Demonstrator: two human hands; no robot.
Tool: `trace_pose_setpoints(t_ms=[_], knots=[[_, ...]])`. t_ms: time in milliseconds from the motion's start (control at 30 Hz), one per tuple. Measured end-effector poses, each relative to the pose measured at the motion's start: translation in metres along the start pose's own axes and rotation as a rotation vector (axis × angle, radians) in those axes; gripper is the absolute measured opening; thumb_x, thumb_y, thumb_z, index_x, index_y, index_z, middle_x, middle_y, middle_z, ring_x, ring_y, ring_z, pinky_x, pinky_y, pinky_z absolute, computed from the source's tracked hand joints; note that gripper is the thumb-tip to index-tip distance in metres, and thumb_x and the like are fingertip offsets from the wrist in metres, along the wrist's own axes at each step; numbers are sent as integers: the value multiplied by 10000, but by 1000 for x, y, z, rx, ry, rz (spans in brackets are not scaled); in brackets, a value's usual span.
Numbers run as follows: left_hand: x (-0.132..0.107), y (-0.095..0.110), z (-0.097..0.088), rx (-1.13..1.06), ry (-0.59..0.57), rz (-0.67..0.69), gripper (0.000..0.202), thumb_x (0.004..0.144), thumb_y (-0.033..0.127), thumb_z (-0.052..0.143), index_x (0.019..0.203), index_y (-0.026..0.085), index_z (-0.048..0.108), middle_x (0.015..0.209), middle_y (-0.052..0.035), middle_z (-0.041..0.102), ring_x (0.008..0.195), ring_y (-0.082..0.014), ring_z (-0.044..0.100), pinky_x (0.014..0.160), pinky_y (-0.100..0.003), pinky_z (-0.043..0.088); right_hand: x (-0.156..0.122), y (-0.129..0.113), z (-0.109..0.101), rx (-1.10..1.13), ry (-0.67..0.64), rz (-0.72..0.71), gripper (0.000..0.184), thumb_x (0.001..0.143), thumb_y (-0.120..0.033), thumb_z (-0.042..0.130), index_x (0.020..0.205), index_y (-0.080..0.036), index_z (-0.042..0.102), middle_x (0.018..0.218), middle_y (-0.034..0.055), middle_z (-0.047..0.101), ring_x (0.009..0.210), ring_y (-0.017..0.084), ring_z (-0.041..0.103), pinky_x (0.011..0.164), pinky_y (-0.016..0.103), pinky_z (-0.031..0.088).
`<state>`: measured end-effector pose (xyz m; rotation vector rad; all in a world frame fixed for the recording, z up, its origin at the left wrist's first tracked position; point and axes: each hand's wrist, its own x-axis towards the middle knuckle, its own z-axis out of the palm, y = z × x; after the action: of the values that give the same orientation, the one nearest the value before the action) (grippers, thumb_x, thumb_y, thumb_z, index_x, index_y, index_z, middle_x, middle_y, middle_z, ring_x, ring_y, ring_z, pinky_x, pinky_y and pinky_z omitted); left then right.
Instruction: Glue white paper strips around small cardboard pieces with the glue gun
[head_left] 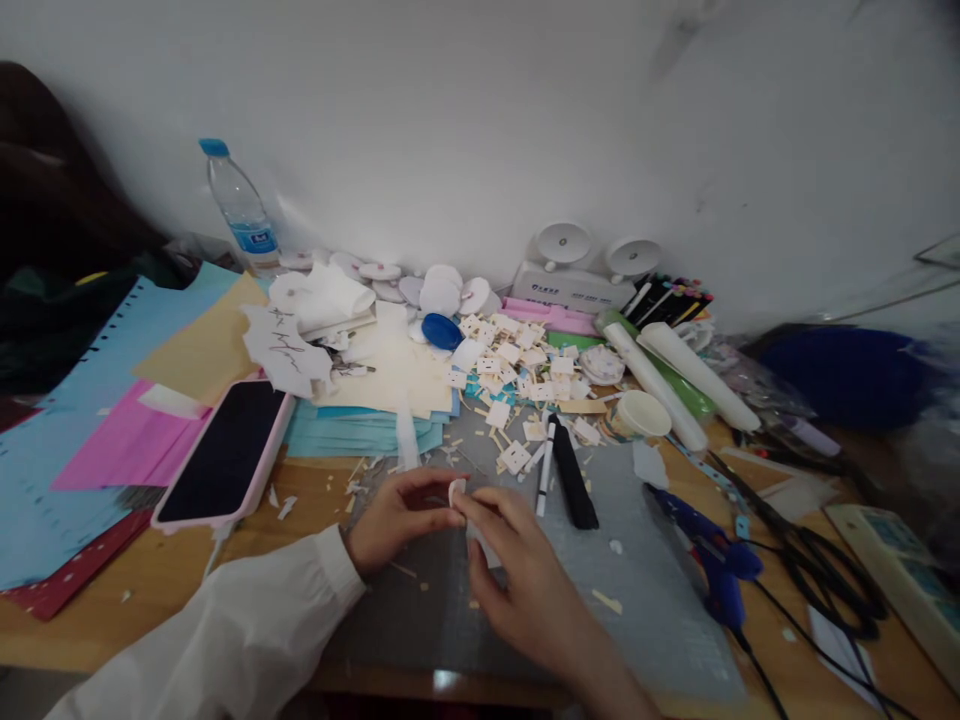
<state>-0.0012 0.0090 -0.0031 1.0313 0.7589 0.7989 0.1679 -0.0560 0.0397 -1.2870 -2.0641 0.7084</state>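
My left hand (401, 515) and my right hand (517, 575) meet over a grey cutting mat (652, 600) near the table's front edge. Both pinch a small white paper piece (457, 490) between their fingertips. The left arm wears a white sleeve (247, 630). Just beyond the hands lie a black-and-white pen (546, 468) and a black knife-like tool (574, 480). A heap of small cream cut-out squares (517, 370) spreads behind them.
A phone in a pink case (225, 455) lies left on coloured paper sheets (97, 430). A water bottle (241, 210) stands at the wall. A blue glue gun (712, 560), black scissors (825, 570), white rolls (675, 380) and a paper cup (643, 413) sit right.
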Motion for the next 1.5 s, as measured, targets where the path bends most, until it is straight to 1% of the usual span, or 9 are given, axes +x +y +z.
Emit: trace_pose_setpoints(t_ms=[167,267,433,600,767,933,1067,1267,1500], knots=[[-1,-1,0,430,118,321,364,671,253,796,1018,181,711,871,-65,656,764,-176,602,685,-277,507,-4,-3,6,86,73,112,520,775,-28,458,1261,-207,506,1057,82,539,1003,204,531,879,365,485],[-3,-5,-1,653,115,450,348,710,265,767,1047,209,700,842,-57,651,708,-158,585,665,-267,488,-6,-3,11,91,100,174,455,760,-52,483,1190,-171,572,959,75,546,886,194,545,781,336,502],[-5,-12,-3,777,140,537,297,765,205,694,1061,224,689,889,-61,649,732,-159,598,683,-259,490,-10,-4,17,88,45,205,514,769,-89,505,1280,-134,534,870,55,537,792,181,524,703,323,487],[-7,-10,-1,772,103,570,325,795,155,621,1108,230,667,942,-73,656,772,-167,620,712,-270,506,-15,-3,13,139,-34,177,624,767,-87,530,1374,-197,436,791,-2,517,705,140,501,645,270,461],[-11,-9,5,796,29,599,334,851,137,524,1153,213,646,959,-98,665,865,-192,635,760,-286,502,-9,-1,-2,153,-67,129,515,770,-77,530,1266,-213,552,758,-20,520,655,115,486,594,230,424],[-14,-7,10,796,-86,496,253,897,179,475,1007,188,703,858,-88,666,799,-187,616,713,-262,460,2,10,-17,112,-42,57,304,816,-109,509,1033,-212,694,655,-29,517,600,109,483,552,227,376],[-16,-2,16,646,-164,306,317,917,296,488,757,136,710,710,-63,621,671,-155,564,617,-241,412,4,23,-28,215,21,123,212,838,-167,507,868,-206,714,641,-14,566,585,115,484,534,231,361],[-12,-3,16,-86,-100,-166,303,777,400,693,876,118,738,749,-58,670,601,-106,560,584,-211,444,5,54,-27,647,226,265,149,811,-324,597,759,-188,630,596,-42,488,524,97,403,497,228,300],[-8,0,15,-185,-25,-211,273,711,337,774,851,104,740,769,-71,699,589,-86,580,559,-179,456,6,69,-14,1252,281,362,272,823,-245,552,586,-193,429,499,-77,322,455,81,249,462,235,220]])
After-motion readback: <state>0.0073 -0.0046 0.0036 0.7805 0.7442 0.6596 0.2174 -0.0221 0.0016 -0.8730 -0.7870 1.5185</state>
